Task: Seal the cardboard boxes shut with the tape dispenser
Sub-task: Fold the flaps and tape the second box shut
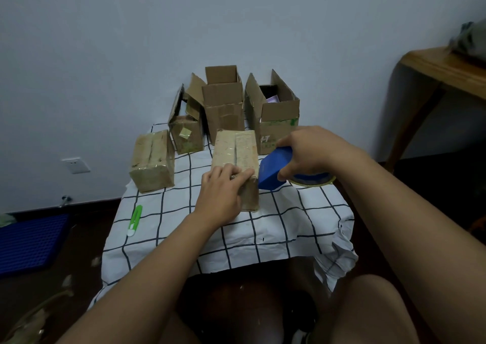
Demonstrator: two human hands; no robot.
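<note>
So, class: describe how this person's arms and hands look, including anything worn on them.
Both forearms are bare up to the frame's edge: no sleeves show. The left hand and right hand wear no gloves; no rings, watch or bracelet are visible.

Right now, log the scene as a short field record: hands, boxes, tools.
left hand: pressing on near end of the centre box
right hand: gripping blue tape dispenser, beside that box
taped box: closed, far left
open boxes: three at the back, flaps up
green cutter: on the checked cloth, untouched
</note>
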